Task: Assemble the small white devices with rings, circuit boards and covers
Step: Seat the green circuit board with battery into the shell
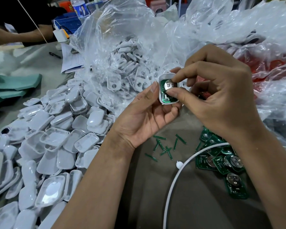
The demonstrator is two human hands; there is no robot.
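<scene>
Over grey cloth, left hand (pixel 145 113) grips white shell (pixel 162 80) (rounded plastic); right hand (pixel 221 96) fingers pinch green board (pixel 165 86).

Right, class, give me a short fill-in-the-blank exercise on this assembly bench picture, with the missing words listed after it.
1. The left hand holds a white shell with a ____ circuit board seated in it.
2. The right hand presses that board with its thumb and ____ finger.
3. Spare circuit boards lie under the ____ forearm.
4. The pile of white covers lies on the person's ____ side.

Missing words: green; index; right; left
</scene>
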